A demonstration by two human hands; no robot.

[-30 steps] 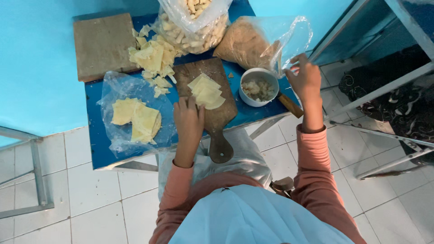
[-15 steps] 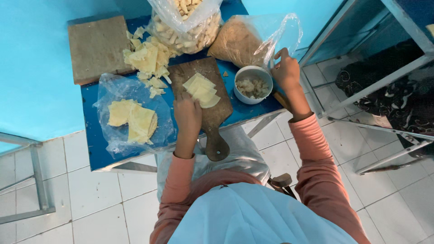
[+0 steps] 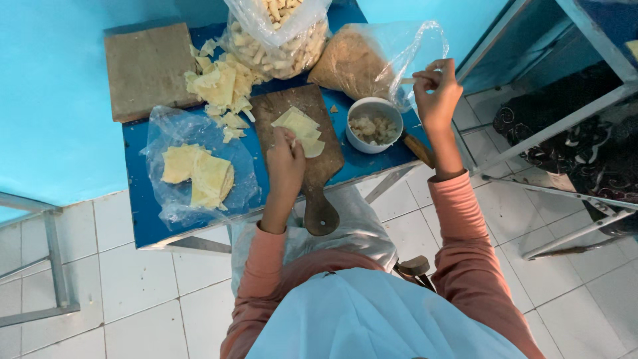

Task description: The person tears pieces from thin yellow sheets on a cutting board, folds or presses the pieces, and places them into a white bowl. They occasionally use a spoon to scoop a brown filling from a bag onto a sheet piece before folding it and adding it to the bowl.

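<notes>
Right hand [image 3: 436, 93] has lifted from beside the white bowl [image 3: 374, 125] to above it, fingers pinched on a thin utensil; left hand [image 3: 286, 159] loosely curled, pressing pale dough sheets [image 3: 300, 126] on the wooden board [image 3: 306, 143].

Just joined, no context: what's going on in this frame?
A person works at a blue table. The left hand rests on pale dough sheets on a wooden board. The right hand is raised beside a white bowl of filling, pinching a small utensil. More sheets lie on plastic at the left, with a heap of trimmings and two bags behind.
</notes>
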